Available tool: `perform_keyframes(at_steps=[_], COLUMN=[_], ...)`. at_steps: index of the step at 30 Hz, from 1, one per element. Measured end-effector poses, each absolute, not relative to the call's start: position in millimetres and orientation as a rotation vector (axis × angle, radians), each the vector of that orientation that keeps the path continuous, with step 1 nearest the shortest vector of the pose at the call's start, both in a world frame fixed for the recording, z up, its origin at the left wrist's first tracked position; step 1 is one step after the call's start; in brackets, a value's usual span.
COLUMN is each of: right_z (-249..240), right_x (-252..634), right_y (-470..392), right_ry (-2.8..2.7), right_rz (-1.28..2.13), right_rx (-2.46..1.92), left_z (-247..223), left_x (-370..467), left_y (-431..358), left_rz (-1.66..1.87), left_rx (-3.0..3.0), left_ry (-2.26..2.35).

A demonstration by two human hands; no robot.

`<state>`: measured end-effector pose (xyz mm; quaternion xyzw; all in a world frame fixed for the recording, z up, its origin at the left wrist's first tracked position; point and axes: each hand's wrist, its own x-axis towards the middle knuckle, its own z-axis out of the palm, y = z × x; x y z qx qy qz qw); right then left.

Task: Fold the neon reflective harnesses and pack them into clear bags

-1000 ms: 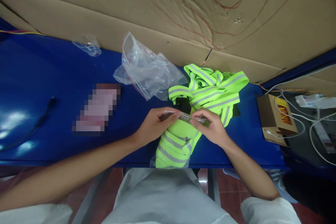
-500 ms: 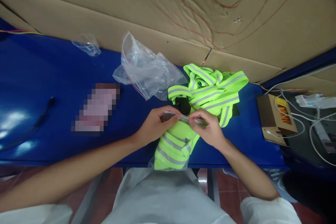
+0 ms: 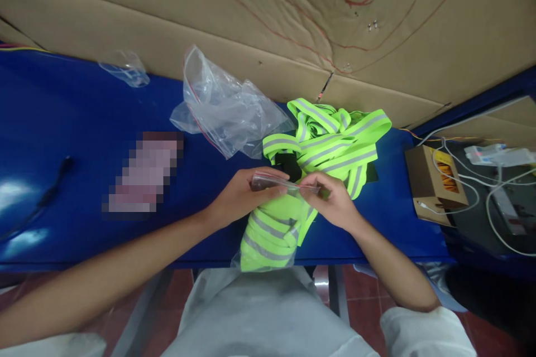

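Note:
A clear zip bag [image 3: 268,237] packed with folded lime-yellow reflective strap lies at the table's front edge, its mouth pointing away from me. My left hand [image 3: 243,195] pinches the left part of the bag's top edge between thumb and fingers. On the same edge, farther right, my right hand [image 3: 333,201] is closed in a pinch, its fingertips close to the left ones. Just beyond my hands sits a loose heap of lime-yellow reflective straps [image 3: 335,142] with grey stripes. A black piece [image 3: 288,164] shows at the heap's near left.
A crumpled clear zip bag [image 3: 230,109] lies left of the heap, and a smaller clear bag [image 3: 128,70] farther left. A blurred-out flat object [image 3: 142,175] and a black cable [image 3: 52,184] rest on the blue table. At right stand a cardboard box [image 3: 438,184] and white cables [image 3: 477,195].
The view has shifted slightly, so most things sit a little farther left. Both hands keep their pinch on the bag's top edge, the right one near the left fingertips.

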<state>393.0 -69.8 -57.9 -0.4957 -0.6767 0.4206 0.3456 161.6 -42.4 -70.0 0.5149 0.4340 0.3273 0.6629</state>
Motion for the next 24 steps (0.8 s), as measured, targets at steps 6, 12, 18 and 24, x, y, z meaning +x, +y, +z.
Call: perform_keyframes(at_steps=[6,12,18,24], right_z=[-59.6,-60.4,-63.2,-58.6], right_x=[391.1,396.0,394.3,392.0], right_y=[-71.3,-69.0,-71.0,-70.2], right_ry=[-1.801,-1.751,-1.718,-1.948], right_rz=[1.026,1.089,1.084,0.691], right_rx=[-1.204,-1.25,-1.326,-1.25], left_z=[-73.8,-72.9,-70.3,-72.9], left_x=[163.2,161.7,162.0,157.8], left_y=[-43.3,-42.6,-43.2,-43.3], left_rz=[0.754,0.81,0.745,0.643], left_rx=[1.234,1.264,1.311,1.406], left_ry=[0.96,1.017,0.988,0.805])
